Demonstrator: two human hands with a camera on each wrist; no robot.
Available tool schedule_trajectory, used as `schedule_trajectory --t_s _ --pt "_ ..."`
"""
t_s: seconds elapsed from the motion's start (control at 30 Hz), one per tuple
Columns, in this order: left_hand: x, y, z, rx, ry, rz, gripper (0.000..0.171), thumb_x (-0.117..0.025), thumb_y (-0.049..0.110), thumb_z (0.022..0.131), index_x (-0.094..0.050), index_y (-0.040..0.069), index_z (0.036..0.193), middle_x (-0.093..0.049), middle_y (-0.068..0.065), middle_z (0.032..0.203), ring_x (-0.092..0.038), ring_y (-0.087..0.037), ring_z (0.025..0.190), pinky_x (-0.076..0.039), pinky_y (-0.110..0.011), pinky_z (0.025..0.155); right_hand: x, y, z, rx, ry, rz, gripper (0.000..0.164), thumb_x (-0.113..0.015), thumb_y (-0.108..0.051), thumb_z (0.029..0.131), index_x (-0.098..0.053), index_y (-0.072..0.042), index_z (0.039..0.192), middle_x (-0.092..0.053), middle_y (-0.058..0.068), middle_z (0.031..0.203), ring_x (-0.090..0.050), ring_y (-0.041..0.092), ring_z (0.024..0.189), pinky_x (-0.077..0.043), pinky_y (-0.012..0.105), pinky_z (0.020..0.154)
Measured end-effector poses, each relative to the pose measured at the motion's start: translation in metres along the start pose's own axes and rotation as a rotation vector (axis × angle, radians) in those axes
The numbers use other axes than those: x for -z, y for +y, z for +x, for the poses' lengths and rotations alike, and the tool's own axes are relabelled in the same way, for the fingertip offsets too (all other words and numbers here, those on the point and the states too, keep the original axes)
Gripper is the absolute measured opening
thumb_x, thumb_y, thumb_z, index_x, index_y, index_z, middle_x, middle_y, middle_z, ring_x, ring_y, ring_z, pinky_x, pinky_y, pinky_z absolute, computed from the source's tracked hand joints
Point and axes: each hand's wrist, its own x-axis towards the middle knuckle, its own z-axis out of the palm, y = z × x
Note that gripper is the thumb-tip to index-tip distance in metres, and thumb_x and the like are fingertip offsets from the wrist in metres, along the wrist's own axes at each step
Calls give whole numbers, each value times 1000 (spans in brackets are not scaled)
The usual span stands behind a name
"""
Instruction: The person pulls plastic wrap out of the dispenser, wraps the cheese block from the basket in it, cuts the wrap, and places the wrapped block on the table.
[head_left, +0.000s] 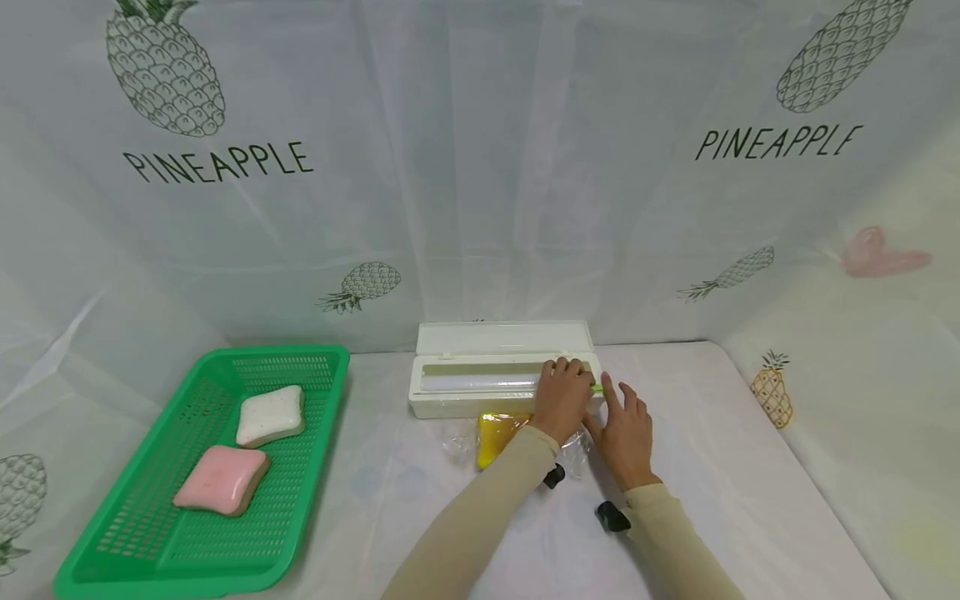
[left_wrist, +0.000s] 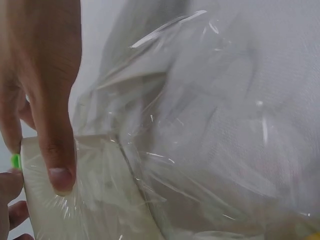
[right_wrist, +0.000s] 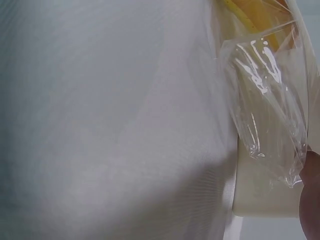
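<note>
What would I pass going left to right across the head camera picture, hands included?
Pink bar, white bar, yellow bar, left hand, right hand.

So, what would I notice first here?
Probably the bright green plastic basket at the left, holding a rounded pink block and a rounded white block. Next, perhaps the open white rectangular box near the centre, a person's fingers at its right end, a shiny yellow film-wrapped block in front.
</note>
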Motion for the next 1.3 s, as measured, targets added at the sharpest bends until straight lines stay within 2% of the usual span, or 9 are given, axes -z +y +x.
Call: schedule_trajectory --t_s 0.27,0.77,0.97,1.3 --pt "0 1 1 21 -44 -16 28 -67 46 103 -76 35 127 -68 13 128 -58 -12 123 -43 -33 108 -4 3 -1 55 44 -2 83 -88 -28 88 -48 -2 156 -51 37 142 -56 60 116 -50 72 90" --pt "1 -1 1 22 -52 -44 29 -64 48 103 -76 36 127 -68 14 128 -58 -10 122 -43 -31 106 -1 4 3 15 -28 -72 80 -82 -37 92 -48 -4 157 -47 36 148 -49 56 132 -40 70 107" --pt "0 -2 3 22 -45 -18 27 -65 47 103 -76 37 126 -68 15 125 -59 -10 120 -44 -31 103 2 3 3 8 -36 -115 80 -82 -40 92 -49 -5 156 -49 35 147 -50 54 132 -40 67 108" --pt "3 -11 2 25 -61 -42 24 -68 46 102 -78 35 120 -68 14 120 -59 -11 117 -44 -32 104 4 2 3 5 -32 -122 77 -79 -40 94 -49 -7 156 -49 36 145 -49 54 131 -40 67 108"
